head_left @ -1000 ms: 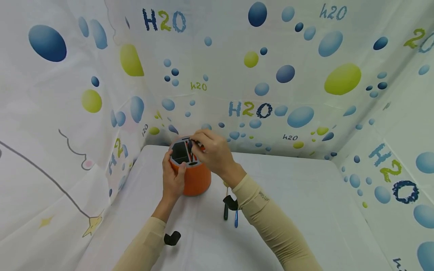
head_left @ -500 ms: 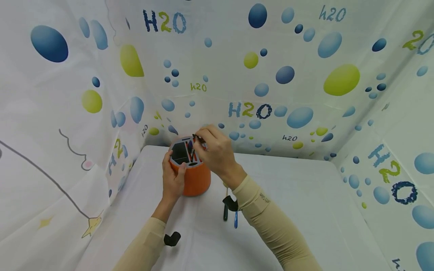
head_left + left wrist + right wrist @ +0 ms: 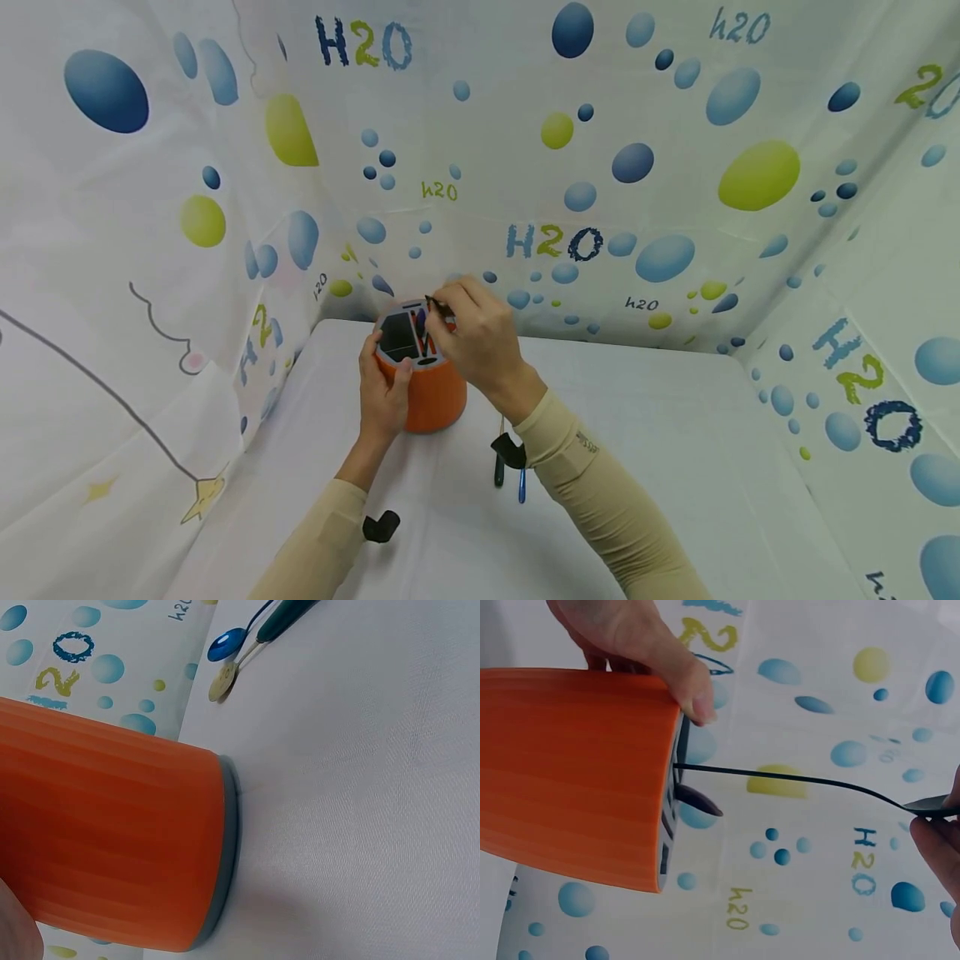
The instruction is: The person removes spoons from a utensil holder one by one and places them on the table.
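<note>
My left hand [image 3: 384,400] grips the near left side of an orange cutlery holder [image 3: 437,400], its thumb at the rim of the grey slotted top. Part of that hand's thumb [image 3: 697,694] shows against the holder in the right wrist view. My right hand [image 3: 480,337] is over the top and pinches a dark spoon [image 3: 802,778] by its bowl end. The spoon's thin handle reaches down into a slot of the holder. Beside it, a dark purple rounded end [image 3: 699,801] sticks out of the holder.
Right of the holder, a blue spoon [image 3: 227,645] and a gold spoon with a green handle [image 3: 289,616] lie on the white table [image 3: 645,467]. White patterned sheets [image 3: 480,150] hang behind and at the sides. A black wrist mount [image 3: 381,527] sits on the left sleeve.
My right hand rose slightly in the first half second, and the dark spoon's tip came into sight past its fingers. It has hardly moved since. My left hand stays on the holder.
</note>
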`<action>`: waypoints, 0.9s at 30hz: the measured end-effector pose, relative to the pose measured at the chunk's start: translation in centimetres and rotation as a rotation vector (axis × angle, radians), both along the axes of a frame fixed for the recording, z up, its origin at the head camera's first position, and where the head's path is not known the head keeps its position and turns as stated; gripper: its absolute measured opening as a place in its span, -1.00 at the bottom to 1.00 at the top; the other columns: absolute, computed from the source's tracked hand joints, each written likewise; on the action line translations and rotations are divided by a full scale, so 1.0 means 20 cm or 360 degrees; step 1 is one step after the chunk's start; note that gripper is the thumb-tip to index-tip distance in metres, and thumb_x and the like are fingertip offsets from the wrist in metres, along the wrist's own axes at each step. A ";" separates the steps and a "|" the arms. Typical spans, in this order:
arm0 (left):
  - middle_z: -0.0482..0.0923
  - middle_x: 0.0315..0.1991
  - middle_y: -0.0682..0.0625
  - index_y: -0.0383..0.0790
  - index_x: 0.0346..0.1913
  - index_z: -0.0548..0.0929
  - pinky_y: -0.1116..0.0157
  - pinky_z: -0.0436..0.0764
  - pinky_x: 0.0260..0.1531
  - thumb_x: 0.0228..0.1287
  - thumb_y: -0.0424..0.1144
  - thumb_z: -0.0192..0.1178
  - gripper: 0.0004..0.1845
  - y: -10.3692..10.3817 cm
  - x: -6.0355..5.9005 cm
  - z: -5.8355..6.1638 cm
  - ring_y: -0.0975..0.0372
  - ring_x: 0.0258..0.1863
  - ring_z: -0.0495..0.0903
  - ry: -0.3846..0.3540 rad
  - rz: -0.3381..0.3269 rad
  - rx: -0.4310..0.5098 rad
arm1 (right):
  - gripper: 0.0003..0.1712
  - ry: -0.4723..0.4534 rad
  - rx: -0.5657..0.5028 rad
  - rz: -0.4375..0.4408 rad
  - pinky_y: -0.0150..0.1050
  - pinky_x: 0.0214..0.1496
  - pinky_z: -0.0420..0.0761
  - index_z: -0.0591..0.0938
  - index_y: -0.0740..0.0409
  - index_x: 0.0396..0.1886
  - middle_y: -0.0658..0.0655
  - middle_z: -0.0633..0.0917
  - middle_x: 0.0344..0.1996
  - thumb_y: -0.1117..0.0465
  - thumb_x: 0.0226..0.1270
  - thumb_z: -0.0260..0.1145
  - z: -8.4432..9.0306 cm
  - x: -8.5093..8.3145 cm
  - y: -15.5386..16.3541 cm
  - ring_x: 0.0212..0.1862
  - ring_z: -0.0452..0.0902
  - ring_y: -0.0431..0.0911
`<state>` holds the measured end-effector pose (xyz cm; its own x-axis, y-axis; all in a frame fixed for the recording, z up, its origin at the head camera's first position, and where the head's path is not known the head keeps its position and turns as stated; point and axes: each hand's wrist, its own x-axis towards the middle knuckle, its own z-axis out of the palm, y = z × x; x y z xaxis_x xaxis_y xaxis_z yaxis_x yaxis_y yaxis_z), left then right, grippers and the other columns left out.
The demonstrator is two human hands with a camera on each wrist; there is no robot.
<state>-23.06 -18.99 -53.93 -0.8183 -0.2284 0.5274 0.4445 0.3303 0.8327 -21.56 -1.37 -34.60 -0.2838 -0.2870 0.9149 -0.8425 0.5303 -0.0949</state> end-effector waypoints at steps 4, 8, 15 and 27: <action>0.26 0.49 -0.08 0.05 0.59 0.11 0.46 0.42 0.27 0.51 -0.06 0.13 -0.30 0.00 0.00 0.00 0.10 0.33 0.38 0.0011 0.0004 -0.0004 | -0.97 -0.0009 -0.0027 0.0004 -0.38 -0.30 0.72 0.66 0.31 -0.37 0.16 0.64 -0.42 0.44 0.21 0.38 0.01 0.01 0.01 -0.43 0.63 -0.11; 0.26 0.49 -0.08 0.05 0.59 0.11 0.46 0.42 0.27 0.51 -0.07 0.13 -0.30 0.00 0.00 0.00 0.09 0.33 0.38 0.0008 0.0009 -0.0006 | -0.96 0.0015 -0.0036 -0.0006 -0.38 -0.32 0.72 0.65 0.31 -0.38 0.17 0.62 -0.43 0.44 0.21 0.37 0.03 0.03 0.01 -0.45 0.62 -0.12; 0.26 0.50 -0.10 0.00 0.60 0.12 0.49 0.45 0.24 0.51 -0.10 0.14 -0.29 0.01 0.00 0.01 0.11 0.31 0.40 0.0023 -0.0019 0.0022 | -0.93 0.0059 -0.0060 -0.0052 -0.35 -0.34 0.73 0.63 0.30 -0.42 0.17 0.60 -0.43 0.44 0.21 0.37 0.07 0.06 0.03 -0.46 0.63 -0.11; 0.26 0.51 -0.09 0.05 0.60 0.12 0.52 0.44 0.21 0.51 -0.14 0.14 -0.30 0.00 0.00 0.00 0.11 0.32 0.39 0.0026 -0.0020 0.0026 | -0.93 0.0097 -0.0175 0.0081 -0.34 -0.23 0.75 0.74 0.37 -0.32 0.22 0.68 -0.36 0.42 0.36 0.37 0.10 0.07 0.05 -0.36 0.71 -0.04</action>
